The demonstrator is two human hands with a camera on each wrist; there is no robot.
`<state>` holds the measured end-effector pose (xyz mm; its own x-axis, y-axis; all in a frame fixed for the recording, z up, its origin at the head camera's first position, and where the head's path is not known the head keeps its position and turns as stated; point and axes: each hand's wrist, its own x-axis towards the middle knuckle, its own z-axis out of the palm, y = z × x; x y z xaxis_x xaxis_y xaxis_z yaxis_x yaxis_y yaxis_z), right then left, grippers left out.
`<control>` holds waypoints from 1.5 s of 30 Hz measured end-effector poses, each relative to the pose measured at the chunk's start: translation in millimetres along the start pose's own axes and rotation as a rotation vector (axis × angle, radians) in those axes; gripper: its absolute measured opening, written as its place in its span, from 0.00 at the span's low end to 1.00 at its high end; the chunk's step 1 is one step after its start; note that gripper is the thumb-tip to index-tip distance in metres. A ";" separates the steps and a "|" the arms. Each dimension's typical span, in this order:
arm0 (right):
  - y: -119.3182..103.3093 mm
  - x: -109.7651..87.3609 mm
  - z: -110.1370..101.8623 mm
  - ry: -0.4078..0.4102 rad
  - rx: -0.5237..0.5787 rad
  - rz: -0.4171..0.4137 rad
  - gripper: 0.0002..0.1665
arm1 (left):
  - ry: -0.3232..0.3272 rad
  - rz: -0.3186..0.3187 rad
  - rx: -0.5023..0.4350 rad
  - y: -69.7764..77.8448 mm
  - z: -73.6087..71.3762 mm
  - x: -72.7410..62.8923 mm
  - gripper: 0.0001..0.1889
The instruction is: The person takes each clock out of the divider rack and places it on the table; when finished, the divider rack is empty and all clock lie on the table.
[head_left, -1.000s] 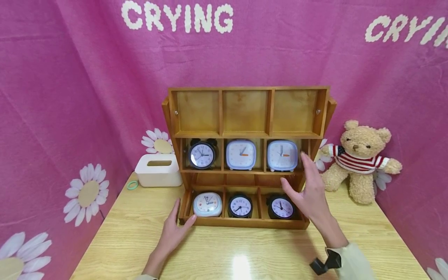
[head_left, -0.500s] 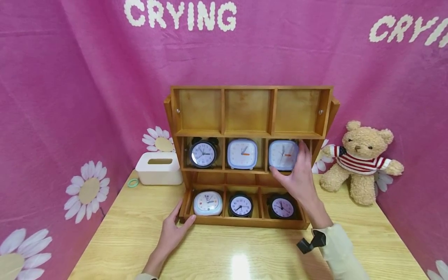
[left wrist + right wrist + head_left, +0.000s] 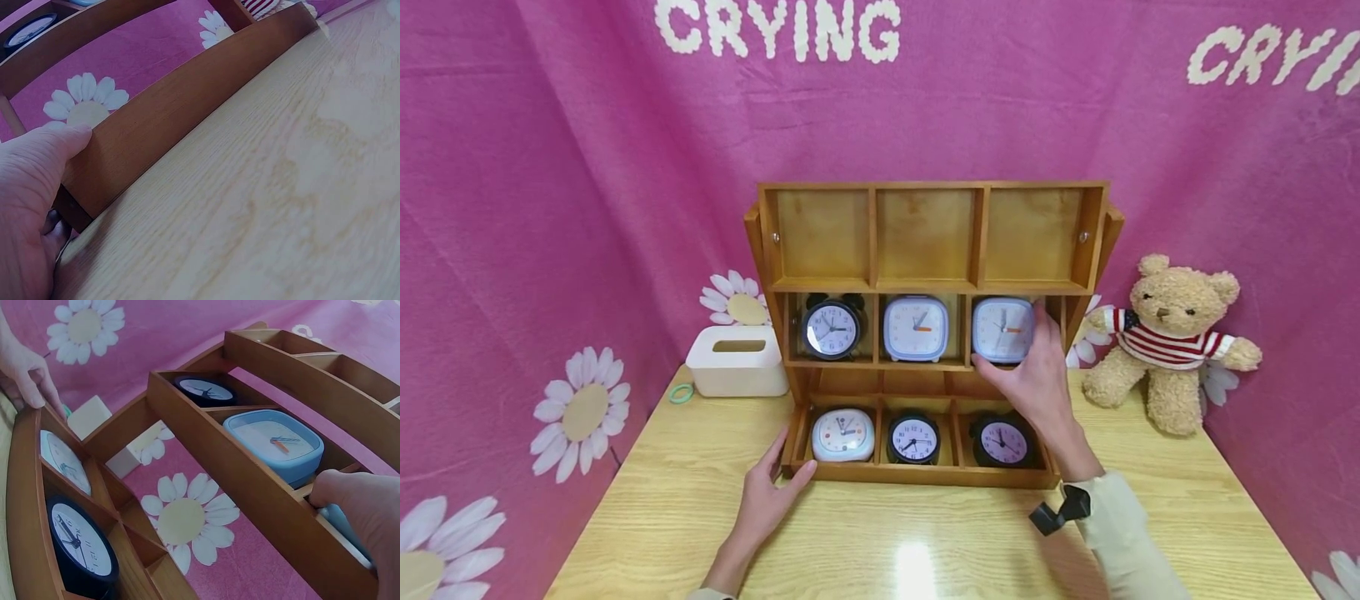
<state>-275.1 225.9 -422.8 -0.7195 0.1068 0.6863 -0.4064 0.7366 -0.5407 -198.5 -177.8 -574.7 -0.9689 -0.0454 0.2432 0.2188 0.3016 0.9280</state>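
A three-tier wooden display rack (image 3: 928, 474) stands on the table. In its middle tier at the right, a light-blue square alarm clock (image 3: 1002, 330) is gripped by my right hand (image 3: 1036, 387), thumb at its lower left and fingers along its right side. In the right wrist view that hand (image 3: 365, 506) covers most of the clock. My left hand (image 3: 766, 492) holds the rack's front left corner, its thumb (image 3: 72, 139) over the front board's top edge. Another light-blue clock (image 3: 916, 328) and a black twin-bell clock (image 3: 831, 330) fill the other middle compartments.
The bottom tier holds an oval white-and-blue clock (image 3: 842, 434) and two round black clocks, one in the centre (image 3: 913, 440) and one at right (image 3: 1002, 443). A white tissue box (image 3: 737, 362) and green ring (image 3: 681, 393) lie left; a teddy bear (image 3: 1172, 342) sits right.
My right hand has moved left and closed round the right light-blue clock, its fingers earlier spread apart beside it. The left hand has stayed at the rack's corner.
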 end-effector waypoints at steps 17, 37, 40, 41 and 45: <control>0.9 -1.3 -0.1 0.110 0.045 0.010 0.68 | 0.001 -0.004 0.012 -0.7 -0.9 2.6 0.41; -5.1 -18.7 -20.2 0.170 0.099 0.011 0.67 | -0.002 -0.014 -0.019 -1.6 0.0 1.3 0.42; -5.1 -24.0 -25.3 0.185 0.111 0.003 0.67 | -0.002 -0.013 -0.017 -1.7 0.3 1.1 0.42; -5.1 -25.8 -27.1 0.188 0.116 0.000 0.67 | 0.000 -0.012 -0.016 -1.8 0.3 1.1 0.42; -4.6 -32.0 -34.5 0.189 0.120 -0.011 0.68 | 0.005 -0.010 -0.015 -1.8 0.1 1.9 0.42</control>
<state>-230.8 242.1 -425.5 -0.6010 0.2306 0.7652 -0.4856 0.6551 -0.5788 -200.8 -178.3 -575.9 -0.9704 -0.0527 0.2356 0.2113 0.2871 0.9343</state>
